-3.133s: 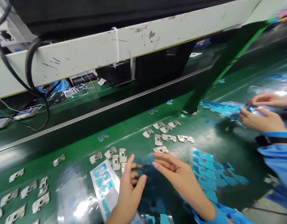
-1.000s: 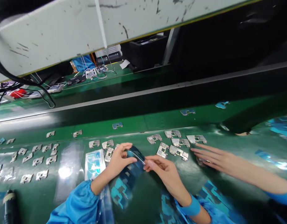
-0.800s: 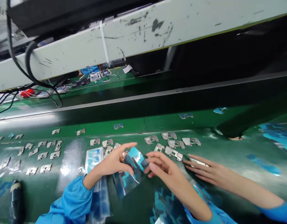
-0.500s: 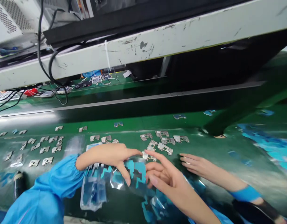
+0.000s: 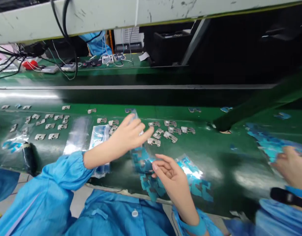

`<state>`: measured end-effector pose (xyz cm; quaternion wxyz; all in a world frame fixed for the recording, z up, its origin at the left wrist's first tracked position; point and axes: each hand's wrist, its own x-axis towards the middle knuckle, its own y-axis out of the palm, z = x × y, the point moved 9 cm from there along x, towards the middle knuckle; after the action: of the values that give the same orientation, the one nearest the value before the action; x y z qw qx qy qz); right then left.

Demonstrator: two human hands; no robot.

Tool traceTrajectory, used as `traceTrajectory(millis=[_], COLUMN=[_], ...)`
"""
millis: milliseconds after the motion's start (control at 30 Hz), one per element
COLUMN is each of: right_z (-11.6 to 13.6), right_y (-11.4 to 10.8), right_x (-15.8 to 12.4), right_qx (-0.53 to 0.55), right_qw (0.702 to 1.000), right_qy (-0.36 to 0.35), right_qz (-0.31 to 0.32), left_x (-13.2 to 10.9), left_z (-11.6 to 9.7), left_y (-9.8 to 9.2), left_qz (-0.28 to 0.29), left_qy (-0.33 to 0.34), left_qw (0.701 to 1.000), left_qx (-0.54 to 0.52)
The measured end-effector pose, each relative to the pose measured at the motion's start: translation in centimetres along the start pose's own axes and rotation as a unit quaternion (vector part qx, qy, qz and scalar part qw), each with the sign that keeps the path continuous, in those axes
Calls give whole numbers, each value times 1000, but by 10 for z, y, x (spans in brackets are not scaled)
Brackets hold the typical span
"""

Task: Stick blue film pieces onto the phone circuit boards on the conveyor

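My left hand (image 5: 130,132), fingers curled, is closed on a clear film sheet (image 5: 138,152) that carries blue cut-out pieces. A corner of the sheet sticks up past the fingers, and motion smears it. Lower and to the right, my right hand (image 5: 172,175) has thumb and forefinger pinched together at the sheet's right edge. A small dark piece shows at those fingertips, too blurred to name. Just beyond my hands lie several small silvery metal plates (image 5: 170,136) with notched outlines. More blue film pieces (image 5: 153,185) lie under and beside my right hand.
A stack of bagged blue film (image 5: 99,134) lies left of my hands. Farther left are scattered metal plates (image 5: 54,136) and a dark bottle-like object (image 5: 29,159). At right, a co-worker's hand (image 5: 292,164) touches blue sheets (image 5: 266,141). A dark post (image 5: 229,121) rises from the bench.
The view has tilted down. My left hand has lifted the film sheet at its far side; my right thumb and forefinger have closed. The co-worker's hand has moved right, to the blue sheets.
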<state>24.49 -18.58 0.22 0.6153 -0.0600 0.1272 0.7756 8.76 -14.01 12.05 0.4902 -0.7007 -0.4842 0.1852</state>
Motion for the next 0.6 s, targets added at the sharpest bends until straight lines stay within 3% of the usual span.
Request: traceTrajectory(millis=[67,100,133,200,300,367,467,600], right_z=[-14,-21,-26,-35,-39,-38,-34,-21], right_y=[-2,-2,-2,0,2,2,-1,-6], right_x=[-3,-5,-6,-10,-12,-13,-15,-18], right_qx=[7,11,13,13,-4,-24,-66,-149], right_qw=[1000,1000,1000,1000,1000,999,997,985], right_qy=[6,9,12,16,16,10,-16,-88], right_qz=[-12,-12,-11,-2,19,29,23,-10], left_x=[-31,-47,-61,-81,-95,-94,-90,-92], left_z=[8,11,10,12,18,21,25,23], left_y=[-7,1,16,55,96,100,96,95], left_qz=[-147,-170,-150,-52,65,67,25,1], left_qy=[-50,-63,-55,-68,-119,-143,-164,-172], left_qw=[987,981,982,983,957,944,940,944], left_qx=[-34,-76,-97,-165,-258,-290,-297,-281])
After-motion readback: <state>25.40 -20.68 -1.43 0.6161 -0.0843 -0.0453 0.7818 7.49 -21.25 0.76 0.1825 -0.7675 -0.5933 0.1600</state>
